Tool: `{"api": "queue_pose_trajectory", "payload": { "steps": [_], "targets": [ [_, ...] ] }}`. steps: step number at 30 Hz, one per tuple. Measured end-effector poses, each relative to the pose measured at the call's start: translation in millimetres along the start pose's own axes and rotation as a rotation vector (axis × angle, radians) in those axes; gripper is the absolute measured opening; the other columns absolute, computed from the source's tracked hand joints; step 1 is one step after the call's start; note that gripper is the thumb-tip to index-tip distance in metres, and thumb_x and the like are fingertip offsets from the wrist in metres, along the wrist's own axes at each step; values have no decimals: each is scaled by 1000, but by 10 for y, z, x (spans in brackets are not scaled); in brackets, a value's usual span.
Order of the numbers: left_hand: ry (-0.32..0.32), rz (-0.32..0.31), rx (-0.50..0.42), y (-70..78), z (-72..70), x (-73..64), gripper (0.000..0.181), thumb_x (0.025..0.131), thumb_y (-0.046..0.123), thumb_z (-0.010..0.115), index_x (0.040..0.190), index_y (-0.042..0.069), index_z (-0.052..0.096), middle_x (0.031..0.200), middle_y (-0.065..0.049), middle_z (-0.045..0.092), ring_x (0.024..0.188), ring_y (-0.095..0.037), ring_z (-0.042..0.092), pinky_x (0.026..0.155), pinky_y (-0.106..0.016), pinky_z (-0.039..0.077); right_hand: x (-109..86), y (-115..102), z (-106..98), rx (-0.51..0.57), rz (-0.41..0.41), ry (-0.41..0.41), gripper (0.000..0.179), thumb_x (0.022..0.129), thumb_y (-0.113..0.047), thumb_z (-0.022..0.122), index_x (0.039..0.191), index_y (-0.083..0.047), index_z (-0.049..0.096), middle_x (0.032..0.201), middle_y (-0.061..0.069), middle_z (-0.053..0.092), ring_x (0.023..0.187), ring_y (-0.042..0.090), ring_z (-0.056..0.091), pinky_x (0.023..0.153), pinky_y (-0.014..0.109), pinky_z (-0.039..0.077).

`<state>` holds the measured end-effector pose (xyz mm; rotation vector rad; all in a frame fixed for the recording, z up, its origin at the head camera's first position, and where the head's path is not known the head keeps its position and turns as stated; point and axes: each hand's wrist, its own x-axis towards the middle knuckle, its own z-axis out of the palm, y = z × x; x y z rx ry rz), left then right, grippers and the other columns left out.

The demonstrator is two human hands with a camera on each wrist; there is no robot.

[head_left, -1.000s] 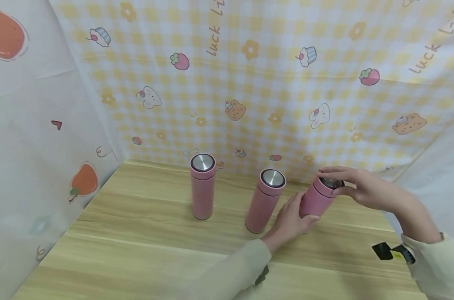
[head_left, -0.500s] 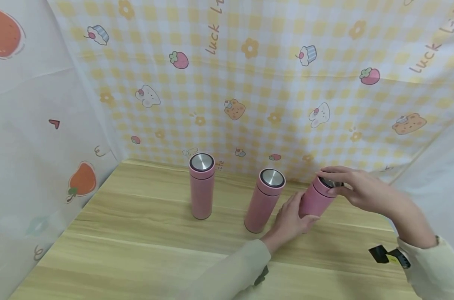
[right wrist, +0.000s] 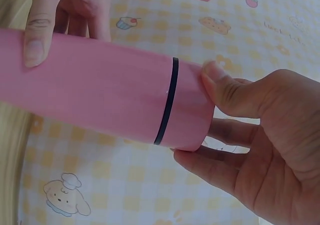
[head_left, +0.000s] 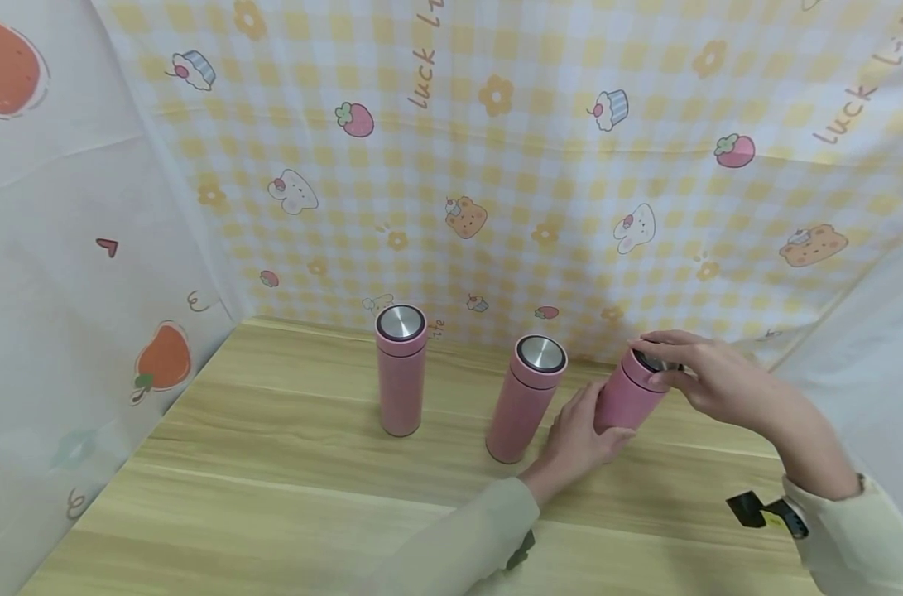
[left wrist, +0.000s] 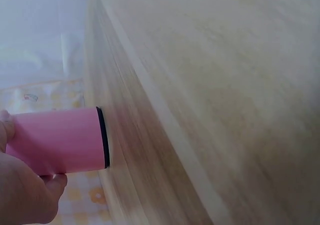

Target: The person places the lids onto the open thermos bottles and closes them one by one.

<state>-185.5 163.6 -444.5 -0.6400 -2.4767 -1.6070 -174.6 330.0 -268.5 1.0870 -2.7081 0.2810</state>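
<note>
At the right of the head view stands a pink thermos flask (head_left: 630, 403) with a steel-topped lid (right wrist: 192, 102). My left hand (head_left: 579, 437) grips its body from the near left side. Over the lid arches my right hand (head_left: 722, 381), thumb on the near side and fingers on the far side, pinching its rim. A thin black ring divides lid from body in the right wrist view. The left wrist view shows the flask's dark base right at the wooden tabletop (left wrist: 200, 95). The right hand covers part of the steel top.
Two more pink flasks stand upright with their lids on: a middle flask (head_left: 521, 406) close to my left hand and a left flask (head_left: 402, 381) farther off. A yellow checked cloth (head_left: 421, 165) hangs behind the table, and a white printed cloth (head_left: 71, 248) at the left.
My right wrist and forearm have shifted slightly left and down while the fingers stay on the lid. The left hand and the flasks keep their places.
</note>
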Motion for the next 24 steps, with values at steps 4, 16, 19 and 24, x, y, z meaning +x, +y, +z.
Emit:
{"api": "queue_pose_trajectory", "payload": {
  "steps": [4, 16, 19, 24],
  "targets": [
    [11, -11, 11, 13, -2, -10, 65, 88, 41, 80, 143, 23, 50, 126, 12, 58, 110, -5, 57, 92, -28, 51, 3, 7, 7, -6, -2, 16, 51, 83, 5, 80, 131, 2, 66, 126, 23, 63, 96, 32, 69, 67, 41, 58],
    [-19, -8, 55, 54, -30, 2, 73, 91, 40, 77, 152, 22, 41, 134, 9, 57, 114, -7, 57, 89, -30, 53, -24, 76, 1, -19, 47, 30, 55, 84, -4, 83, 135, -3, 63, 123, 17, 68, 80, 15, 65, 61, 35, 54],
    [-61, -26, 148, 110, -45, -18, 81, 93, 41, 74, 157, 14, 31, 142, 1, 53, 121, -13, 56, 91, -33, 54, -65, 110, -10, 26, 52, 24, 66, 87, -8, 81, 146, -3, 53, 128, 17, 65, 94, 23, 69, 74, 26, 55],
    [-301, -41, 420, 300, -371, -301, 80, 102, 50, 57, 159, 4, 26, 151, -6, 45, 131, -16, 50, 96, -34, 52, -305, 185, -59, 189, 154, -1, 83, 96, -11, 72, 162, -7, 21, 156, 31, 31, 130, 53, 43, 102, 4, 21]
  ]
}}
